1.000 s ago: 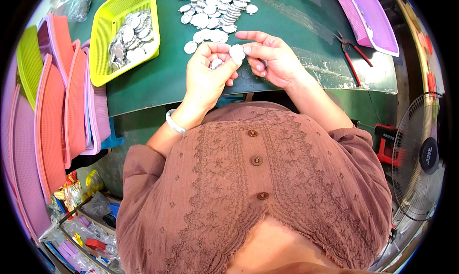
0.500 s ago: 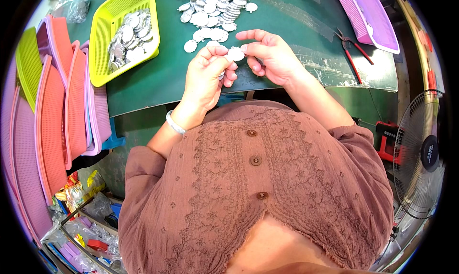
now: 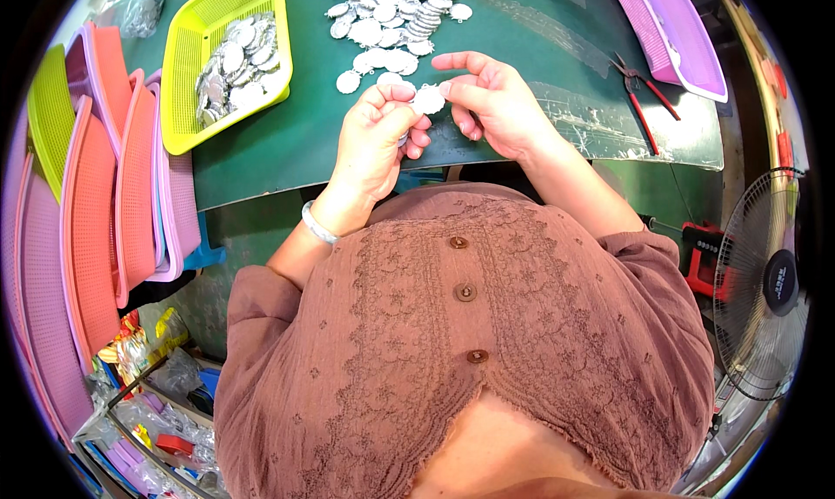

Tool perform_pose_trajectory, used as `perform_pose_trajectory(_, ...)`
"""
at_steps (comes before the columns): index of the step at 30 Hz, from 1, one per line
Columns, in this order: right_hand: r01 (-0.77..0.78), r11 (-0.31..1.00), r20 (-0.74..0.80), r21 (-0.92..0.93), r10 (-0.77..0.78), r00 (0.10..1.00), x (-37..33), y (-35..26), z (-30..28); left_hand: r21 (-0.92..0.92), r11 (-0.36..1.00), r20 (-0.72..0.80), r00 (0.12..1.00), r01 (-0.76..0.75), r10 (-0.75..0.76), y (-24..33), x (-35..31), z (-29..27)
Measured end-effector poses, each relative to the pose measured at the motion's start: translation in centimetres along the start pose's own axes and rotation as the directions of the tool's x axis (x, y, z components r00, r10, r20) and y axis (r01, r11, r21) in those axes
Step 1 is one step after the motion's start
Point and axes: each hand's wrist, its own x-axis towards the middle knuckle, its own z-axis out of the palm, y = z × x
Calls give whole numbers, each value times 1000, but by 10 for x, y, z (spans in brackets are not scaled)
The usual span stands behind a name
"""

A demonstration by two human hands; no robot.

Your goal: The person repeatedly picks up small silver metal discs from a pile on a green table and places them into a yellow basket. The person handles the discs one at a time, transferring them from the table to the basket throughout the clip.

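A small round silver-white metal disc [image 3: 428, 100] with a scalloped edge is held over the table's near edge. My left hand [image 3: 376, 132] is closed, pinching its left side between thumb and fingers. Another bit of silvery metal shows beneath the curled fingers of that hand, mostly hidden. On the other side, my right hand [image 3: 497, 103] has its thumb at the disc's right edge, the index finger stretched out above and the other fingers curled under. Just beyond the hands lies a pile of similar discs [image 3: 391, 12], with several loose ones at its near end.
A lime-green basket [image 3: 178, 73] with more discs stands at the left of the green table [image 3: 287, 155]. Red-handled pliers [image 3: 639, 99] and a purple basket [image 3: 687, 64] are at the right. Stacked baskets [image 3: 91, 229] stand far left; a fan [image 3: 757, 281] stands lower right.
The disc and both hands stay nearly in place. The view has shifted very slightly; nothing has been let go or picked up.
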Motion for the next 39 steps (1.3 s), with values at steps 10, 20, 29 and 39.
perform_pose_trajectory(10, 11, 999, 15, -45, -10, 1000, -1, 2, 1, 71, 996, -7, 999, -51, 52, -1, -1, 0)
perform_pose_trajectory(20, 9, 997, 25, -80, -7, 1000, 0, 4, 3, 91, 995, 12, 999, -35, 34, -3, -3, -1)
perform_pose_trajectory(29, 343, 757, 94, -556, -353, 931, 18, 17, 1, -383, 921, 150, 989, 69, -12, 2, -7, -33)
perform_pose_trajectory(39, 406, 265, 273, -874, -423, 864, 24, 19, 20, -396, 913, 22, 995, 94, -92, 15, -12, -37)
